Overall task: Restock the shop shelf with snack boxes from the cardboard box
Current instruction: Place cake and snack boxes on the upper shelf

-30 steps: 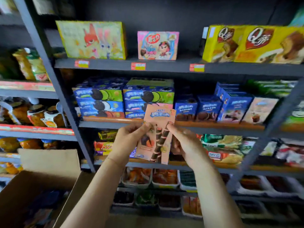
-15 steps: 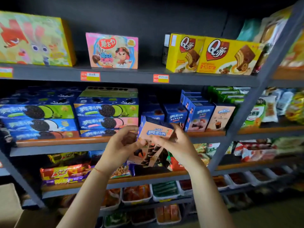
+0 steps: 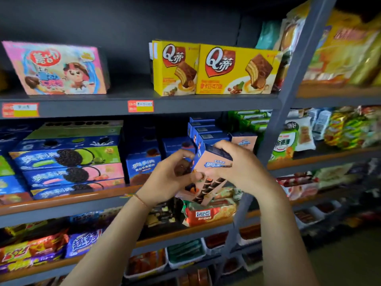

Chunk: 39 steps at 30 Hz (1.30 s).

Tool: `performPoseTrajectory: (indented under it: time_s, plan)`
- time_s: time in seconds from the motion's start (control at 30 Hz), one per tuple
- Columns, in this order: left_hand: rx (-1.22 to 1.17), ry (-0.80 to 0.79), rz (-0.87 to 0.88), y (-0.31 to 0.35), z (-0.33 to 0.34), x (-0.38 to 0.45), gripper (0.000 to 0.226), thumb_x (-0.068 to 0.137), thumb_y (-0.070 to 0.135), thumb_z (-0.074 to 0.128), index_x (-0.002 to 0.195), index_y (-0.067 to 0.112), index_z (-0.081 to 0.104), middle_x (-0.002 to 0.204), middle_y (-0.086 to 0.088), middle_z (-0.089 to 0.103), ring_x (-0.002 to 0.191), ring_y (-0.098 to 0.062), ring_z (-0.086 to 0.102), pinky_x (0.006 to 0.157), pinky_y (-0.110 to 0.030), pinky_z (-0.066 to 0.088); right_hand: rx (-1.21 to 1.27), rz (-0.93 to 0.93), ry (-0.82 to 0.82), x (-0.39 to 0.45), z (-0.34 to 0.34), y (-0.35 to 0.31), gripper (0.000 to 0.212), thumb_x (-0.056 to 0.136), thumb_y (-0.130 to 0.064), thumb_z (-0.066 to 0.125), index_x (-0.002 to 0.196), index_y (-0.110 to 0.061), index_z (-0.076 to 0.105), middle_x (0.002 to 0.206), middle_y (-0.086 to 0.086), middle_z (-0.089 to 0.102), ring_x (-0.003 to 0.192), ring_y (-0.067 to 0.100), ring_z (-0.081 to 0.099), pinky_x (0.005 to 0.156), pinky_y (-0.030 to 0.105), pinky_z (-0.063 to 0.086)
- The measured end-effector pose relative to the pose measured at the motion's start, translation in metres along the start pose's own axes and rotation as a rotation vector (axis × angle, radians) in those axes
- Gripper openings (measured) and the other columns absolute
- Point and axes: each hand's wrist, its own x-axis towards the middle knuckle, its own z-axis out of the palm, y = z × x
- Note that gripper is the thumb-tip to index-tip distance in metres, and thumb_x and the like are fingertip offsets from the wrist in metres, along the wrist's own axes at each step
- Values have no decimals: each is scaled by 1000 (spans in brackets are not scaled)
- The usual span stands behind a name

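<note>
A tall pink snack box with a dark blue top and wafer rolls printed on it is held tilted in front of the middle shelf. My left hand grips its left side. My right hand covers its top right corner. Just behind it on the shelf stand a matching pink box and several small blue boxes. The cardboard box is out of view.
Stacked blue cookie boxes fill the shelf's left part. Yellow cake boxes and a pink cartoon box stand on the shelf above. A grey upright post runs just right of my hands, with bagged snacks beyond.
The view has swung right, so the cardboard box has left the frame. Both hands carried the pink box up and right, toward the small blue boxes, tilting it further.
</note>
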Motion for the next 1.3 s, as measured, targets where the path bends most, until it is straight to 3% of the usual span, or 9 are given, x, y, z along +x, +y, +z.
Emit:
performPoseTrajectory:
  time_s: [0.13, 0.23, 0.33, 0.47, 0.6, 0.8, 1.03, 1.17, 1.3]
  plan:
    - [159, 208, 88, 17, 37, 43, 21, 88, 42, 71, 106, 31, 67, 101, 7, 73, 94, -6, 68, 80, -34, 57, -59, 28, -40, 5, -48, 44, 34, 79, -31, 81, 95, -27, 51, 89, -6, 63, 79, 12, 59, 62, 33, 43]
    - [533, 356, 288, 25, 56, 80, 21, 90, 28, 65, 107, 17, 73, 103, 5, 72, 95, -4, 62, 85, -22, 49, -123, 37, -79, 9, -78, 73, 33, 79, -24, 79, 100, -29, 54, 93, -8, 63, 83, 15, 61, 69, 34, 48]
    - [915, 232, 329, 29, 74, 122, 31, 89, 31, 66, 117, 19, 70, 116, -4, 69, 112, -21, 57, 95, -37, 44, -164, 28, -119, 15, -98, 96, 35, 78, -28, 81, 103, -27, 56, 90, -11, 59, 78, 9, 58, 59, 24, 42]
    - [1100, -61, 66, 29, 93, 162, 50, 92, 44, 65, 140, 34, 52, 139, 3, 56, 133, -24, 42, 109, -43, 29, -167, -32, -162, 25, -109, 117, 34, 80, -29, 80, 104, -25, 56, 90, -12, 56, 77, 1, 53, 56, 21, 37]
    - [1084, -58, 2, 22, 101, 179, 43, 91, 41, 65, 133, 37, 58, 130, 6, 64, 120, -19, 55, 107, -43, 36, -196, -95, -166, 35, -108, 130, 35, 80, -32, 79, 103, -26, 54, 100, -6, 55, 89, 13, 52, 63, 26, 39]
    - [853, 37, -48, 21, 102, 181, 29, 87, 19, 75, 115, 24, 71, 108, 1, 71, 98, -18, 63, 91, -39, 52, -214, -185, -125, 43, -102, 140, 36, 82, -32, 76, 109, -24, 53, 106, -6, 54, 102, 14, 47, 80, 35, 43]
    - [857, 96, -89, 17, 100, 187, 23, 89, 14, 71, 111, 21, 75, 115, 1, 72, 106, -18, 64, 93, -34, 52, -236, -254, -13, 44, -93, 145, 37, 86, -31, 74, 114, -21, 52, 109, -5, 52, 104, 15, 45, 83, 36, 44]
    - [806, 50, -213, 24, 96, 187, 28, 103, 27, 51, 124, 23, 68, 125, 0, 68, 116, -19, 59, 98, -30, 45, -275, -271, 69, 54, -83, 144, 39, 86, -31, 74, 115, -20, 51, 112, -3, 52, 107, 18, 45, 85, 41, 46]
    - [831, -18, -377, 32, 93, 187, 44, 109, 30, 23, 149, 22, 42, 142, -19, 50, 124, -32, 48, 93, -27, 31, -357, -306, 117, 64, -68, 142, 39, 87, -25, 73, 118, -15, 52, 115, 4, 52, 109, 24, 47, 84, 38, 44]
